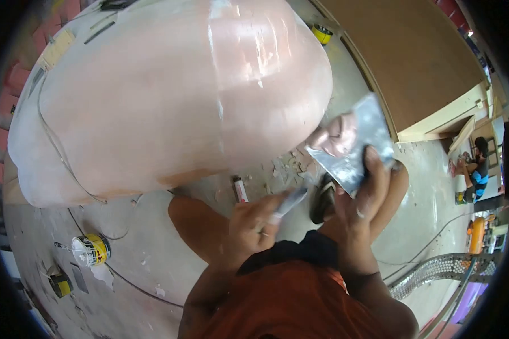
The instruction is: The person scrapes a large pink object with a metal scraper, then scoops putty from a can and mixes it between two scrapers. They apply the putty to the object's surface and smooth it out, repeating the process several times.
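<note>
My right hand [365,189] grips a flat metal plate [373,127], thumb on its top face. A mound of pink putty [339,135] lies on the plate. My left hand [257,223] is closed round a putty knife [291,203], blurred by motion, its blade pointing toward the plate but apart from it. In front of me stands a large rounded pinkish form [136,107] with a smooth surface, a pale vertical seam and glossy white streaks. A white and red tube [240,189] lies on the floor beyond my left hand.
Putty flakes [288,169] litter the floor under the form. Paint buckets [90,250] and a cable [141,292] are at left. A wooden cabinet [424,56] stands at right. Another person [478,172] sits farther right, near a perforated metal strip [441,271].
</note>
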Tool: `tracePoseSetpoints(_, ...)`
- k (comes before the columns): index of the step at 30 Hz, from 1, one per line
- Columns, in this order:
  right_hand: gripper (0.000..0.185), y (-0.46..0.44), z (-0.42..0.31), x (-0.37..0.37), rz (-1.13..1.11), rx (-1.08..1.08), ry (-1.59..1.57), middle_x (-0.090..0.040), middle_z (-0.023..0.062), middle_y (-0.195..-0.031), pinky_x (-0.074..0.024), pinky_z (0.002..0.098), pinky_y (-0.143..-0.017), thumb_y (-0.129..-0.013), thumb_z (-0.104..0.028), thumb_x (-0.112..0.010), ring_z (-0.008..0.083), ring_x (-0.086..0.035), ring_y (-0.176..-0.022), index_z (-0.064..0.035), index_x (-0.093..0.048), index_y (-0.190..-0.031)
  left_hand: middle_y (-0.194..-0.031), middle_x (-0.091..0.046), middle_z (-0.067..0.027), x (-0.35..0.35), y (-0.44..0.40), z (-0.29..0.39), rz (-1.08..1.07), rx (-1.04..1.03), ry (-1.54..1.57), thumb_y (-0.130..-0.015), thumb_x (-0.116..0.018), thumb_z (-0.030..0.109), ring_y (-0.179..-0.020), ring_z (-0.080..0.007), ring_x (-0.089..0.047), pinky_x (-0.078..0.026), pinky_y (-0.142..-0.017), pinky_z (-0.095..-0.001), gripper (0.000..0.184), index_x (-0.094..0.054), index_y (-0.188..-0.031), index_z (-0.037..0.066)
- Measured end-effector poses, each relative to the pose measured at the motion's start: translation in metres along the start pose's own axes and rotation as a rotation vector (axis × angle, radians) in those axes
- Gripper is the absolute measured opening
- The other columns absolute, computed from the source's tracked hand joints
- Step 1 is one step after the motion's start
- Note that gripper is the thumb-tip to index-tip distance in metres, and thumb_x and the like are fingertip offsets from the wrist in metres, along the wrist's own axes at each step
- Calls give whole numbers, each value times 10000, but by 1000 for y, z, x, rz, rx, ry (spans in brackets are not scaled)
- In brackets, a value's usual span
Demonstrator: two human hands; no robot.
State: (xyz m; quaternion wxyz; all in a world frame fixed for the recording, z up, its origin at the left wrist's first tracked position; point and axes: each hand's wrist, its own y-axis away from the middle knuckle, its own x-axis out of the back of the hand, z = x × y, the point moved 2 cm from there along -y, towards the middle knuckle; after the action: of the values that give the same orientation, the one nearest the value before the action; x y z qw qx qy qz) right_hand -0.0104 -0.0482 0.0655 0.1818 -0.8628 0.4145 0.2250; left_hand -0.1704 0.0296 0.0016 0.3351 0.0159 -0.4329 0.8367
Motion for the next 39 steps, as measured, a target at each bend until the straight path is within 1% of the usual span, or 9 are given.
tracePoseSetpoints(2, 361, 13, -5, -14, 217, 255, 100, -605, 146, -1043, -521, 384, -763, -899, -224, -581, 205, -621, -879, 57, -519, -1116, -937, -679, -165, 2, 5, -8, 526, 776, 784, -975, -452, 330, -788, -272, -688, -566, -730, -360, 428, -619, -1064, -54)
tracePoseSetpoints(6, 423, 17, -9, 9, -987, 758, 270, -533, 150, -1138, -491, 438, -841, -799, -244, -733, 304, -580, -992, -2, -573, -1108, -1037, -659, -119, -7, -2, -9, 669, 1137, 1645, -965, -483, 388, -890, -237, -671, -556, -755, -359, 436, -565, -1153, 3)
tracePoseSetpoints(14, 661, 14, -11, 19, -751, 420, 1327, -455, 167, -1133, -433, 452, -940, -578, 165, -588, 369, -508, -1070, -64, -544, -1196, -1150, -620, -135, -6, -17, 11, 434, 1003, 1404, -971, -459, 335, -1031, -231, -619, -484, -909, -372, 425, -528, -1228, 2)
tracePoseSetpoints(18, 335, 32, -16, 19, -802, 314, 303, -520, 188, -1098, -445, 423, -940, -717, -78, -731, 308, -559, -1022, -74, -625, -1034, -1195, -597, -144, -6, -24, 9, 419, 966, 1568, -961, -457, 343, -1084, -254, -597, -465, -956, -395, 472, -499, -1266, -14)
tracePoseSetpoints(19, 316, 40, 0, 9, -834, 1018, 288, -533, 197, -1104, -446, 432, -921, -759, -318, -761, 296, -579, -979, -87, -648, -943, -1197, -598, -141, -7, -26, 11, 427, 958, 1661, -955, -466, 344, -1082, -253, -598, -463, -960, -398, 477, -498, -1266, -17)
tracePoseSetpoints(26, 484, 5, 19, 35, -514, 404, 1147, -491, 162, -1156, -390, 426, -977, -792, -4, -647, 326, -506, -1081, -76, -497, -1246, -1203, -556, -124, 10, -26, 3, 625, 880, 1240, -940, -511, 308, -1115, -225, -556, -446, -967, -377, 450, -487, -1265, -2)
tracePoseSetpoints(30, 397, 27, -5, 10, 241, -142, -235, -615, 105, -1036, -528, 398, -820, -843, -128, -637, 239, -633, -917, 0, -497, -1191, -1196, -547, -148, 14, -9, -32, 687, 598, 838, -977, -409, 459, -1113, -264, -539, -430, -966, -393, 596, -455, -1283, -50)
tracePoseSetpoints(33, 312, 36, -3, -13, 121, -619, -359, -641, 76, -892, -489, 306, -417, -839, -180, -625, 207, -625, -598, -33, -537, -1099, -1292, -466, -196, 10, -13, -45, 536, 266, 446, -984, -357, 525, -1147, -305, -528, -449, -940, -426, 646, -410, -1301, -35)
tracePoseSetpoints(39, 176, 12, 15, -30, 42, -807, -374, -641, 58, -749, -489, 224, -373, -861, -128, -589, 148, -612, -528, 0, -583, -981, -1327, -440, -223, 29, -51, -29, 108, -202, 229, -904, -617, 298, -1222, -417, -467, -448, -985, -490, 453, -471, -1314, 175)
